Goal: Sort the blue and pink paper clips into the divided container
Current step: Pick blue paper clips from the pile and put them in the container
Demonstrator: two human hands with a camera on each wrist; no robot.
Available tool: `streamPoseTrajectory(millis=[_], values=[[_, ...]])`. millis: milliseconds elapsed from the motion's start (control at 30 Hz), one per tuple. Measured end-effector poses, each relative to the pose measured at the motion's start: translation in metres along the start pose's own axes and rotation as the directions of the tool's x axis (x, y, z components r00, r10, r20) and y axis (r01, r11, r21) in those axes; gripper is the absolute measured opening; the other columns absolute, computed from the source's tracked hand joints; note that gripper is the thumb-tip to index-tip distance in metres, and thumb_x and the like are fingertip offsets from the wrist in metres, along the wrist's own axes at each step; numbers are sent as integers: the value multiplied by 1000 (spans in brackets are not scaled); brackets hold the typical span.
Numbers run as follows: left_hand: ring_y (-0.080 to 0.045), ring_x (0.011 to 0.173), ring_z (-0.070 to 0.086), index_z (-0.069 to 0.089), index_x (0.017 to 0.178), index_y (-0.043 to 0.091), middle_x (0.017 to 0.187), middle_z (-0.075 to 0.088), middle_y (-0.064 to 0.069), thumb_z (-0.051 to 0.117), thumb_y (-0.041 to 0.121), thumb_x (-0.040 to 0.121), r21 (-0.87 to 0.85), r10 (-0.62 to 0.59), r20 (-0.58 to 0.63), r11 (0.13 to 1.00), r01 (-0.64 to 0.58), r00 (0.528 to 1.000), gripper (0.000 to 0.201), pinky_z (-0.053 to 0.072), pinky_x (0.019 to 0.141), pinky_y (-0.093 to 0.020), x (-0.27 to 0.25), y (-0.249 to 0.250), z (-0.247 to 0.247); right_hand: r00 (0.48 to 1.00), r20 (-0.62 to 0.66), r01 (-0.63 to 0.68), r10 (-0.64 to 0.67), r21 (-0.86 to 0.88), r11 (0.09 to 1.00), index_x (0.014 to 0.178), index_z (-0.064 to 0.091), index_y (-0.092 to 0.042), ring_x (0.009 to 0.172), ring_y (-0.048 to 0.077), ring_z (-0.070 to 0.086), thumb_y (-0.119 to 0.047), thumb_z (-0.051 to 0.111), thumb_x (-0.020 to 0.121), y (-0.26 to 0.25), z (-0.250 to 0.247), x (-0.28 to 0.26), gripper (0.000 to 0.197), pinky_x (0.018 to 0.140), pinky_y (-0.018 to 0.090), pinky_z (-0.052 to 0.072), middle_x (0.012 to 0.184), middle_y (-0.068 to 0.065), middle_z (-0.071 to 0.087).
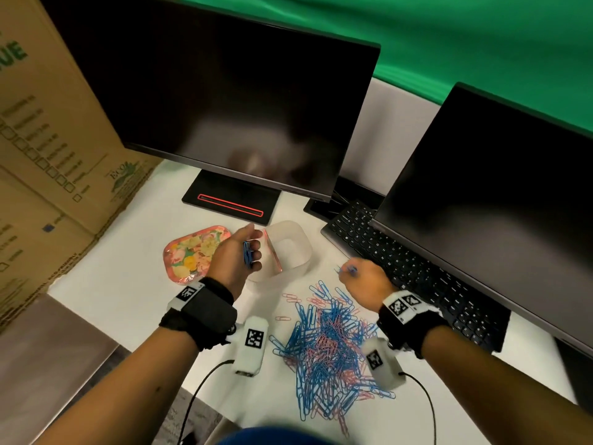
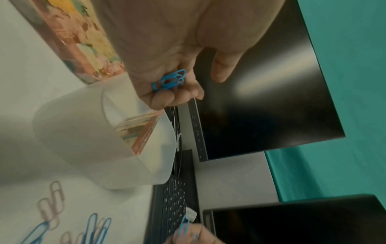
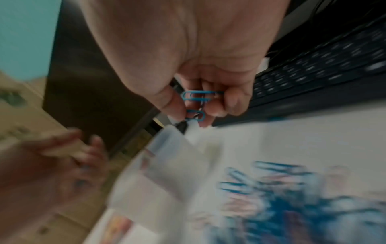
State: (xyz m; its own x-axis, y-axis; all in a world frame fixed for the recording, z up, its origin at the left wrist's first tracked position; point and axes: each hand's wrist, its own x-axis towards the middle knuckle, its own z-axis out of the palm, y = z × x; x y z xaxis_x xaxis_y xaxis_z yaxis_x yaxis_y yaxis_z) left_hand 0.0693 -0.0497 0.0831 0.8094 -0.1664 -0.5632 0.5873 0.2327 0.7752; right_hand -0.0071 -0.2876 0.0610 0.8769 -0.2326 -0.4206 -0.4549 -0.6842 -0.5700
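Observation:
A heap of blue and pink paper clips (image 1: pixel 327 351) lies on the white desk between my forearms. The translucent divided container (image 1: pixel 296 242) stands behind it, with a pink-edged divider (image 1: pixel 272 250) across it. My left hand (image 1: pixel 244 248) hovers over the container's left side, its curled fingers holding a bunch of blue clips (image 2: pixel 171 80). My right hand (image 1: pixel 356 271) is above the heap's far edge, right of the container, pinching a few blue clips (image 3: pixel 196 99) between thumb and fingers. The right wrist view is blurred.
A floral pink lid (image 1: pixel 195 252) lies left of the container. Two dark monitors (image 1: pixel 244 101) (image 1: pixel 500 194) and a black keyboard (image 1: pixel 414 268) stand behind and to the right. Cardboard boxes (image 1: pixel 45 149) wall the left side. Cables trail from the wrist cameras.

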Motion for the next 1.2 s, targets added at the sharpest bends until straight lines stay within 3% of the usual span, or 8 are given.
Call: streamPoseTrajectory(millis=[300, 433, 567, 700, 800, 867, 1033, 1200], values=[[-24, 102, 55, 56, 110, 15, 103, 59, -9, 52, 44, 93, 92, -87, -100, 991, 96, 991, 33, 43, 95, -42, 7, 14, -2, 970, 214, 84, -114, 143, 986, 76, 62, -20, 58, 24, 62, -13, 56, 87, -124, 42, 33, 14, 59, 34, 56, 72, 10, 69], [-19, 86, 56, 57, 109, 12, 86, 57, -3, 50, 37, 95, 150, -11, -105, 988, 27, 994, 29, 46, 83, -34, 1, 19, -5, 975, 198, 86, -98, 65, 994, 110, 68, -11, 87, 30, 71, -10, 56, 86, -133, 51, 39, 26, 82, 39, 59, 99, 14, 72], [-23, 87, 62, 62, 100, 14, 98, 64, -8, 53, 19, 93, 338, 181, -115, 932, -133, 977, 13, 51, 75, -36, -7, 12, -22, 978, 144, 134, -148, 100, 986, 92, 72, -23, 94, 30, 69, -10, 59, 81, -114, 40, 31, 21, 85, 41, 58, 102, 10, 72], [-15, 62, 62, 68, 77, 16, 72, 69, -1, 63, 13, 83, 736, 195, 124, 639, -222, 973, 8, 52, 59, -27, -19, -18, -47, 982, 104, 148, -155, 70, 986, 72, 64, -30, 81, 22, 70, -13, 57, 83, -79, 28, 15, 22, 73, 30, 56, 82, 0, 70], [-15, 75, 63, 67, 77, 21, 80, 70, 5, 69, 37, 77, 965, -49, 237, 128, -229, 970, 17, 49, 70, -26, -28, -51, -55, 979, 153, 137, -132, -24, 990, 82, 71, -21, 76, 17, 67, -11, 56, 83, -51, 34, 0, 18, 69, 22, 50, 81, 1, 70], [-18, 82, 63, 67, 82, 22, 88, 70, 3, 67, 46, 75, 961, -148, 251, -77, -265, 956, 25, 46, 69, -24, -33, -73, -54, 970, 212, 140, -118, -91, 986, 86, 72, -16, 80, 17, 68, -11, 56, 83, -38, 42, -11, 17, 73, 25, 55, 85, 3, 72], [-25, 90, 65, 68, 90, 18, 97, 70, -3, 57, 31, 79, 945, -154, 213, -216, -243, 965, 20, 45, 69, -25, -36, -104, -50, 951, 282, 176, -126, -160, 971, 84, 73, -16, 82, 19, 68, -13, 58, 82, -30, 73, -28, 15, 75, 22, 54, 79, -1, 69], [-27, 96, 62, 65, 94, 19, 103, 67, -4, 51, 22, 83, 938, -74, 256, -220, -266, 964, 18, 45, 75, -28, -30, -107, -53, 913, 367, 295, -178, -294, 909, 102, 68, -19, 103, 26, 63, -17, 59, 85, -34, 106, -35, 20, 90, 30, 52, 110, 7, 67]])
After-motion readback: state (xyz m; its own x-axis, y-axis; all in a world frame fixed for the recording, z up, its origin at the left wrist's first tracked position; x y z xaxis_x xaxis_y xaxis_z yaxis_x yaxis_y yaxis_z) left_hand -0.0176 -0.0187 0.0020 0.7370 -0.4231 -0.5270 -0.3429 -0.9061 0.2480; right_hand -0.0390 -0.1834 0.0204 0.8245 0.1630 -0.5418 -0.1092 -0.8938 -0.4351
